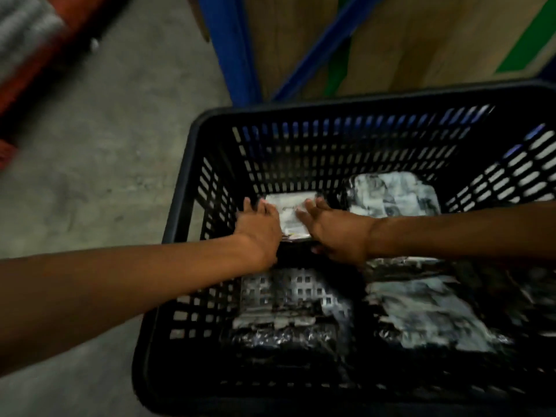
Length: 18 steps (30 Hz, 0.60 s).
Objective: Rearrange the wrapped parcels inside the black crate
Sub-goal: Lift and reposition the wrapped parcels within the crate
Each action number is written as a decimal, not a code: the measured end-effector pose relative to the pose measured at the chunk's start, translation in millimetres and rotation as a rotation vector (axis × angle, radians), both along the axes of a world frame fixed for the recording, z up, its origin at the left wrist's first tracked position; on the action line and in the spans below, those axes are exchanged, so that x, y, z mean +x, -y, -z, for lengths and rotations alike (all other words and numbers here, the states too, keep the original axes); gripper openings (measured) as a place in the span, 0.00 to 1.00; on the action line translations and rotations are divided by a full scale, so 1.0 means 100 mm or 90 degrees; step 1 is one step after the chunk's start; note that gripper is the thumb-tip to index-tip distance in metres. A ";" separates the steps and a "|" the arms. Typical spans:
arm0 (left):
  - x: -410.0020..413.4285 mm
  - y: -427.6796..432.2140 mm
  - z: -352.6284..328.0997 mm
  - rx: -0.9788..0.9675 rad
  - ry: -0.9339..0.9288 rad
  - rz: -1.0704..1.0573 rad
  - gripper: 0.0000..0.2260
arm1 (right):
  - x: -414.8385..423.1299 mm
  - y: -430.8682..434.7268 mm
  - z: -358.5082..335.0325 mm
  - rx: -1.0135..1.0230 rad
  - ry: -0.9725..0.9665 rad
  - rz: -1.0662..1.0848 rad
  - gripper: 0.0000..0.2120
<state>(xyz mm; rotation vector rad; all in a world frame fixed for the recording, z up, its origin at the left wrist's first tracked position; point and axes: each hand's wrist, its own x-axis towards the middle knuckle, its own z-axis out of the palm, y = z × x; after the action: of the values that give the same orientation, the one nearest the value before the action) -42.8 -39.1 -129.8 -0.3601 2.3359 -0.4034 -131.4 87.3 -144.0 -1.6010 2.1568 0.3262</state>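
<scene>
A black slotted crate point(195, 152) fills the right half of the head view. Both my arms reach into it. My left hand point(258, 227) and my right hand point(334, 233) press against the two sides of a small parcel with a white label point(290, 213) in the crate's far left corner. The parcel's lower part is hidden by my hands. Another wrapped parcel point(394, 195) lies in the far right corner. A larger shiny one point(427, 311) lies near right, and a dark one point(282, 332) near left.
The crate stands on a grey concrete floor point(99, 176). Behind it rise blue rack posts point(231, 49) and brown cardboard boxes point(421, 40). A red object point(33, 67) runs along the upper left, blurred.
</scene>
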 end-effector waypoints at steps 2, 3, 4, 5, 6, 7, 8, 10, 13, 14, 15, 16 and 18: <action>-0.08 0.19 -0.35 0.118 -0.047 0.002 0.38 | -0.16 -0.01 -0.31 -0.092 0.123 0.041 0.25; -0.12 0.27 -0.56 0.165 -0.062 0.018 0.32 | -0.23 -0.02 -0.49 -0.127 0.177 0.072 0.20; -0.15 0.34 -0.76 0.213 -0.058 0.021 0.25 | -0.28 -0.03 -0.68 -0.144 0.237 0.114 0.18; -0.16 0.40 -0.94 0.266 -0.051 0.003 0.19 | -0.33 -0.06 -0.82 -0.154 0.302 0.167 0.16; -0.15 0.46 -1.09 0.319 -0.052 -0.037 0.14 | -0.38 -0.09 -0.94 -0.164 0.373 0.227 0.15; -0.13 0.50 -1.21 0.383 -0.073 -0.094 0.11 | -0.43 -0.13 -1.02 -0.186 0.450 0.287 0.14; -0.10 0.54 -1.29 0.451 -0.115 -0.161 0.12 | -0.46 -0.17 -1.08 -0.221 0.524 0.359 0.14; -0.04 0.56 -1.38 0.587 -0.191 -0.302 0.12 | -0.52 -0.22 -1.14 -0.276 0.645 0.524 0.17; -0.05 0.51 -1.36 0.699 -0.166 -0.535 0.15 | -0.48 -0.20 -1.18 -0.239 0.681 0.757 0.20; -0.06 0.48 -1.32 0.698 -0.153 -0.599 0.18 | -0.43 -0.20 -1.19 -0.210 0.685 0.798 0.24; -0.07 0.46 -1.26 0.692 -0.146 -0.649 0.21 | -0.38 -0.19 -1.17 -0.184 0.683 0.809 0.26; -0.09 0.45 -1.19 0.682 -0.145 -0.693 0.24 | -0.31 -0.19 -1.17 -0.158 0.675 0.800 0.24; -0.08 0.42 -1.04 0.652 -0.171 -0.738 0.26 | -0.19 -0.17 -1.11 -0.133 0.649 0.771 0.12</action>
<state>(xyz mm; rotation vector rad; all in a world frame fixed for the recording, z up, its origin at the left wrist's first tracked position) -51.1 -81.4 -25.9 -1.1294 1.8243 1.3684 -150.3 104.3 -32.7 -0.1304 1.8466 -0.8949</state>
